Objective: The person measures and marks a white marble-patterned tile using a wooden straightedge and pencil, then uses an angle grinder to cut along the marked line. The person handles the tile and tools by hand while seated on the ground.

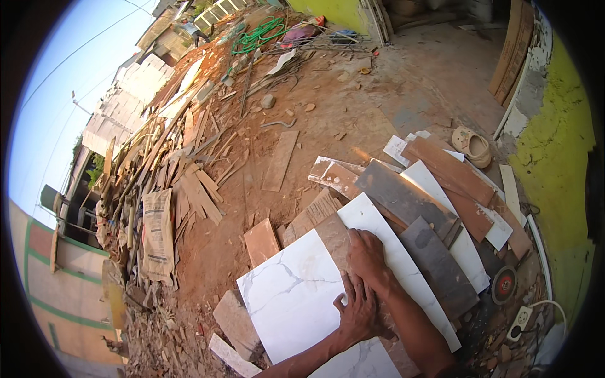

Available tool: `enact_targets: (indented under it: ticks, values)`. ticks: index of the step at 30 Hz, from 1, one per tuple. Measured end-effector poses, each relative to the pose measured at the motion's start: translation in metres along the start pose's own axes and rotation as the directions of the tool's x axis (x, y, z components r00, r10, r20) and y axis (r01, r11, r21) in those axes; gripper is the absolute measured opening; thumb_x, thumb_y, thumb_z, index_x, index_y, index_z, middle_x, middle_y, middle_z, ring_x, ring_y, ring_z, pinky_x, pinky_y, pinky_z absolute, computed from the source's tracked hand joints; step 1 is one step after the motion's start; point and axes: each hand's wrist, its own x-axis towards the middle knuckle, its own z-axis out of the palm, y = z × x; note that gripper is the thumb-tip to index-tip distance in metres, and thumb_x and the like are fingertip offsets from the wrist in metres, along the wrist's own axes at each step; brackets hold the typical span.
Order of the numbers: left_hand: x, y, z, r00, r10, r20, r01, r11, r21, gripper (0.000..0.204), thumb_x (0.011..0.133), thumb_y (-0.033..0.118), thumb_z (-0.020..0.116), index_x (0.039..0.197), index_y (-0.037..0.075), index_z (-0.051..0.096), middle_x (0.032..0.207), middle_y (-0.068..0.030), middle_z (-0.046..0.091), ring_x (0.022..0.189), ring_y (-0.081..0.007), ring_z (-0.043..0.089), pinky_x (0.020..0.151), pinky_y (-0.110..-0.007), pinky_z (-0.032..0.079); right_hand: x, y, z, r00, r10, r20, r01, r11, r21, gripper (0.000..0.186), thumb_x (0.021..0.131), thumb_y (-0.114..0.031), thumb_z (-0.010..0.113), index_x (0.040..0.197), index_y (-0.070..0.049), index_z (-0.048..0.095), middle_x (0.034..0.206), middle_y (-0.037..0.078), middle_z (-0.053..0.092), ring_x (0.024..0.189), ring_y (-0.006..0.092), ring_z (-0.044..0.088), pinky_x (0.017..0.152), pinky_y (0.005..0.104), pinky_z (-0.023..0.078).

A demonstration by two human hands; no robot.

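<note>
A white marble-veined tile [287, 293] lies in front of me, with a dusty brown tile strip [332, 236] laid across it. My left hand [358, 313] presses on the strip, its longer fingers stretched forward and thumb side bent against the white tile. Just beyond it, my right hand [367, 254] rests on the strip near its right edge, fingers bent; whatever they grip is hidden. Another white marbled tile [391, 252] extends on the right, under my right forearm. A broken stone block [236, 321] sits by the left tile's edge.
Grey tile pieces [435, 258] and brown planks [447, 173] are stacked to the right. Near them are a cutting disc [504, 285], a power socket [519, 321] with cable, and a clog [471, 146]. Scrap wood [170, 164], a paper sack [157, 233] and a green hose [258, 34] lie farther off.
</note>
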Motion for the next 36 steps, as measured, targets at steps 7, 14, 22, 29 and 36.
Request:
enact_targets:
  ticks: [7,14,22,29,36]
  values:
    - [0.006,0.01,-0.008,0.998,-0.032,-0.058,0.03,0.999,-0.03,0.165,0.038,0.066,0.095,0.151,-0.017,0.009,0.157,-0.0462,-0.002,0.147,-0.0627,-0.003,0.097,-0.074,0.031,0.054,0.008,0.016,0.997,0.016,0.078,-0.016,1.0,-0.008,0.013,0.082,-0.002,0.059,0.094,0.003,0.063,0.09,0.024,0.068,0.092,0.0425,0.066,0.083,0.0505,0.052]
    - [0.007,0.007,-0.005,1.0,0.013,-0.024,-0.012,0.999,0.04,0.174,0.031,0.064,0.097,0.155,-0.014,0.004,0.159,-0.0433,-0.005,0.149,-0.0591,-0.007,0.098,-0.07,0.031,-0.045,-0.012,-0.06,0.989,0.054,0.136,-0.058,0.998,0.025,0.012,0.085,-0.007,0.063,0.092,0.003,0.062,0.083,0.02,0.067,0.084,0.0384,0.066,0.075,0.0482,0.053]
    - [0.009,0.004,0.002,0.995,-0.015,-0.096,0.009,0.998,-0.064,0.174,0.031,0.057,0.101,0.154,-0.015,0.0,0.159,-0.0439,-0.007,0.149,-0.0586,-0.011,0.102,-0.071,0.026,-0.143,-0.026,-0.143,0.992,0.094,0.09,-0.094,0.996,0.005,0.022,0.084,0.003,0.066,0.106,0.007,0.066,0.084,0.019,0.067,0.076,0.036,0.066,0.069,0.0436,0.054]
    - [0.012,-0.002,0.013,0.982,0.059,-0.181,-0.076,0.993,-0.093,0.174,0.031,0.054,0.102,0.154,-0.015,0.0,0.159,-0.0445,-0.008,0.148,-0.0611,-0.01,0.103,-0.072,0.027,-0.146,-0.009,-0.116,0.997,0.076,0.026,-0.078,0.995,0.069,0.026,0.083,0.007,0.064,0.109,0.008,0.066,0.086,0.021,0.068,0.077,0.0365,0.067,0.069,0.0427,0.055]
    - [0.012,-0.011,0.021,0.97,0.092,-0.223,-0.112,0.991,-0.075,0.172,0.032,0.055,0.101,0.154,-0.016,0.003,0.157,-0.0467,-0.005,0.146,-0.0646,-0.008,0.103,-0.072,0.028,-0.147,-0.007,-0.098,0.996,0.073,0.048,-0.076,0.994,0.084,0.024,0.081,0.001,0.064,0.104,0.004,0.062,0.088,0.019,0.065,0.083,0.0372,0.063,0.074,0.0459,0.053]
